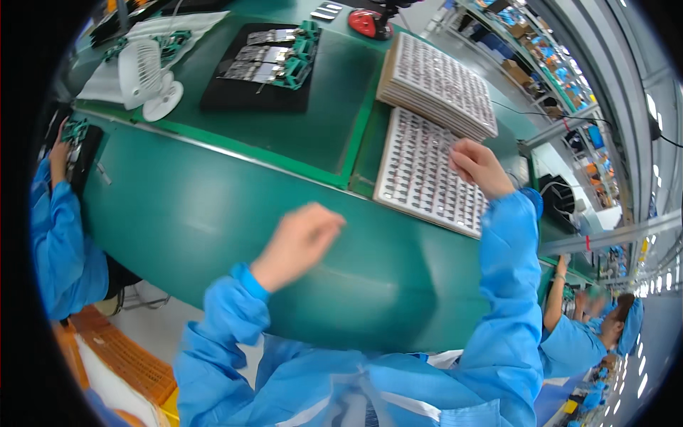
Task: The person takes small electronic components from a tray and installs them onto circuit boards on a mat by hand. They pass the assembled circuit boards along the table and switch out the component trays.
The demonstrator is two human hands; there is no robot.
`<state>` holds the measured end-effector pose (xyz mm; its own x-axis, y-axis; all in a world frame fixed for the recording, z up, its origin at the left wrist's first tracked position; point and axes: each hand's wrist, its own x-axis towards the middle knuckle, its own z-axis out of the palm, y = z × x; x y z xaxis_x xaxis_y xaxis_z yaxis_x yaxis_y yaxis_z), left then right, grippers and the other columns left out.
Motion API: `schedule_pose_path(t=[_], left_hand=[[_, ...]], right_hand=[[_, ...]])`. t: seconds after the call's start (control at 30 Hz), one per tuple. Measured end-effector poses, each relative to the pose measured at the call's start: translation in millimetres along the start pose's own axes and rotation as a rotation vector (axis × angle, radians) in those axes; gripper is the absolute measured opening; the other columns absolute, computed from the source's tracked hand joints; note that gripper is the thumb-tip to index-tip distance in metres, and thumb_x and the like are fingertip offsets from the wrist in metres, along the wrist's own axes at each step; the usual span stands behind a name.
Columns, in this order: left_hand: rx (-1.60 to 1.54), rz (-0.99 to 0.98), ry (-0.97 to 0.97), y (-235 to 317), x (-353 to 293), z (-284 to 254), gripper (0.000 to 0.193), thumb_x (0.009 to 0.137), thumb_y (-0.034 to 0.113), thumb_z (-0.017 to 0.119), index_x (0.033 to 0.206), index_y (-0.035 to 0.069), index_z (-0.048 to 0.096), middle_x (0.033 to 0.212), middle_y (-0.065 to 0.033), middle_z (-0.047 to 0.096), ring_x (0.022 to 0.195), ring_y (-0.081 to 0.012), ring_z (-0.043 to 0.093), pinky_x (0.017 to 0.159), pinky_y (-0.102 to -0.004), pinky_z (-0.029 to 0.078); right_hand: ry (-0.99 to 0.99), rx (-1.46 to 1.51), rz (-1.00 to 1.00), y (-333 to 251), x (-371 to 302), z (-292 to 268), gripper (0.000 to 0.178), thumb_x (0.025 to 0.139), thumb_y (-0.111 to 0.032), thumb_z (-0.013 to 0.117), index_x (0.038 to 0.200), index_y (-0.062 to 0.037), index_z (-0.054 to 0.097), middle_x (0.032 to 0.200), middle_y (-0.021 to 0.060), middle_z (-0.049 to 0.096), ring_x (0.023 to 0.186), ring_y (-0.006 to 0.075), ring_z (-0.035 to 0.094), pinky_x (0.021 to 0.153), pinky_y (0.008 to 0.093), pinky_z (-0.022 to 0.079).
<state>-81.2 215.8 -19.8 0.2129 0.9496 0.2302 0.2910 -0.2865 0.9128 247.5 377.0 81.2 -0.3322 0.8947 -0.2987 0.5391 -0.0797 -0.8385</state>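
My right hand [480, 169] is over a white tray [388, 178] filled with rows of small metal parts. Its fingertips are pinched together, and whatever may be between them is too small to make out. My left hand [300, 240] hovers above the green table mat [171, 213], blurred by motion. Its fingers look curled together, and I cannot see what they hold, if anything. Behind the tray rises a stack of similar white trays [441, 78], the top one also full of small parts.
Green-and-silver assemblies [274, 60] lie on a black pad [217, 92] at the back. A white fan [153, 78] stands to their left. A red-and-black device [366, 23] sits at the far edge. Co-workers' arms [60, 167] show at left and right.
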Motion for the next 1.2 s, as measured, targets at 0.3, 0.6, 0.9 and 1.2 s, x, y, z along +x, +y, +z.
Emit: schedule_pose_path(t=[0.3,0.6,0.9,1.2], left_hand=[[0.976,-0.236,0.724,-176,136,-218,0.049,0.089,0.037,0.059,0.105,-0.009,0.062,0.089,-0.0317,0.065,0.089,-0.0500,0.060,0.082,-0.0547,0.047],[0.460,-0.747,0.378,-156,195,-221,0.059,0.070,0.043,0.084,0.094,-0.008,0.066,0.085,-0.0063,0.065,0.069,-0.0170,0.057,0.060,-0.0322,0.045],[-0.107,-0.511,0.279,-10,45,-85,0.028,0.088,0.026,0.071,0.069,0.016,0.052,0.066,0.0081,0.046,0.061,-0.0035,0.041,0.055,-0.0227,0.031],[-0.463,-0.913,0.157,101,-174,74,0.022,0.085,0.019,0.075,0.076,0.009,0.058,0.065,-0.0010,0.058,0.059,-0.0082,0.053,0.055,-0.0230,0.040]], right_hand=[[0.116,0.094,0.020,5,-133,33,0.009,0.095,-0.007,0.058,0.102,-0.0025,0.059,0.083,0.0004,0.063,0.069,0.0048,0.057,0.055,0.0192,0.044],[0.266,0.251,0.198,51,-213,25,0.009,0.095,-0.010,0.060,0.101,-0.0025,0.060,0.078,-0.0002,0.063,0.063,0.0036,0.053,0.055,0.0192,0.042],[0.260,0.426,0.110,78,-276,45,0.010,0.095,-0.010,0.060,0.101,-0.0015,0.060,0.081,0.0003,0.063,0.065,0.0030,0.054,0.054,0.0186,0.041],[0.230,0.539,-0.007,111,-336,51,0.010,0.095,-0.010,0.059,0.100,-0.0011,0.060,0.078,0.0017,0.062,0.060,0.0033,0.050,0.052,0.0182,0.038]])
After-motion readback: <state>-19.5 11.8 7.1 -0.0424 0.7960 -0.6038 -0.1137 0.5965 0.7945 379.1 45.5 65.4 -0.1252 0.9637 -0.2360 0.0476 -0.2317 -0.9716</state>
